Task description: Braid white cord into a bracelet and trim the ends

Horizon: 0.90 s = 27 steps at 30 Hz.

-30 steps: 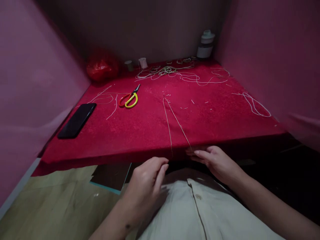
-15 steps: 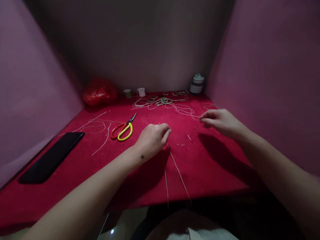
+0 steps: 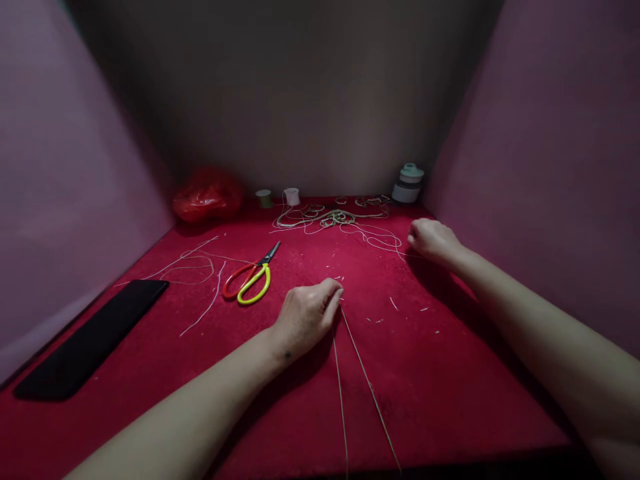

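My left hand [image 3: 310, 310] is closed in a pinch low over the red cloth, left of centre. From its fingertips two strands of thin cord [image 3: 367, 381] run toward me and past the bottom of the view. Farther off at the right, my right hand [image 3: 434, 238] has its fingers curled shut. A loose white thread [image 3: 385, 242] reaches the cloth beside and beneath it; whether the fingers grip anything is hidden. Scissors [image 3: 255, 275] with one red and one yellow handle lie beyond my left hand, blades pointing away.
At the back stand a red plastic bag [image 3: 210, 195], a green spool [image 3: 265, 199], a white spool [image 3: 291, 197] and a lidded jar [image 3: 407, 185]. Tangled cords [image 3: 334, 217] lie before them. A black flat object [image 3: 93, 340] rests at left. Thread scraps [image 3: 393, 304] dot the cloth.
The view has shifted, so the table's items sit lower. My right hand has curled its fingers and moved farther from me across the table. My left hand keeps its pinch on the cord.
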Tool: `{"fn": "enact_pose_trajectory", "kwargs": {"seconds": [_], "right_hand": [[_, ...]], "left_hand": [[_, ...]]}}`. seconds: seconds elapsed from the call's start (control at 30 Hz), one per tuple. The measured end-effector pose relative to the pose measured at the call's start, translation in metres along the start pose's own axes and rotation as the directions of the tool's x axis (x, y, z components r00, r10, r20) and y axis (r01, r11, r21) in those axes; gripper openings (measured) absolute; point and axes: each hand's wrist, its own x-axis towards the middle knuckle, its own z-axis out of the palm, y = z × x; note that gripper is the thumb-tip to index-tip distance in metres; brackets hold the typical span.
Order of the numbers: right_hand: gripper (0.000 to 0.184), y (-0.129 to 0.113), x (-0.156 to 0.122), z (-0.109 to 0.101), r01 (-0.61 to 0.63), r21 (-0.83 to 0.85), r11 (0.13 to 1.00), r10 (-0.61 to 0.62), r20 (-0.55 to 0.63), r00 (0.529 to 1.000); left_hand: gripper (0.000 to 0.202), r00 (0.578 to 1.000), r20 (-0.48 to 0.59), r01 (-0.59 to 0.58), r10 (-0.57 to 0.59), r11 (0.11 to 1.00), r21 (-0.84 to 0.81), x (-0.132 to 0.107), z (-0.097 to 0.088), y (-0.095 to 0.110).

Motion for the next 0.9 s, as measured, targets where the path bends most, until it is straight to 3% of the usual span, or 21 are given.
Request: {"fn": "enact_pose_trajectory", "kwargs": {"seconds": [0.13,0.27,0.37,0.5,0.6,0.8,0.9], "right_hand": [[0.029,0.011,-0.002,-0.011,0.047,0.035,0.998,-0.046,-0.011,0.999],[0.016,0.006,-0.009,-0.002,0.112,0.033,0.993,-0.114,0.060,0.992],[0.018,0.004,-0.012,0.000,0.092,0.029,0.995,-0.093,0.044,0.995],[0.029,0.011,-0.010,-0.023,0.028,0.077,0.997,-0.025,-0.031,0.999],[0.029,0.011,-0.011,-0.034,0.041,0.124,0.991,-0.039,-0.014,0.999],[0.010,-0.010,-0.016,-0.004,0.078,0.131,0.988,-0.084,0.041,0.996],[0.010,-0.009,-0.012,-0.006,0.058,0.178,0.982,-0.064,0.025,0.998]], "left_hand": [[0.024,1.000,0.003,-0.006,0.006,0.999,0.031,0.000,0.003,-0.003],[0.023,1.000,0.007,-0.022,0.021,0.998,0.061,0.000,0.003,-0.002],[0.021,1.000,0.002,-0.022,0.022,0.996,0.083,0.001,0.001,-0.001],[0.021,1.000,-0.015,-0.012,0.014,0.996,0.094,0.002,0.000,-0.002],[0.023,1.000,-0.012,-0.017,0.018,0.996,0.091,0.002,0.002,-0.002],[0.024,1.000,-0.002,-0.021,0.022,0.995,0.098,0.002,0.002,-0.002],[0.025,1.000,-0.015,-0.006,0.007,0.996,0.094,0.003,0.000,-0.003]]}}
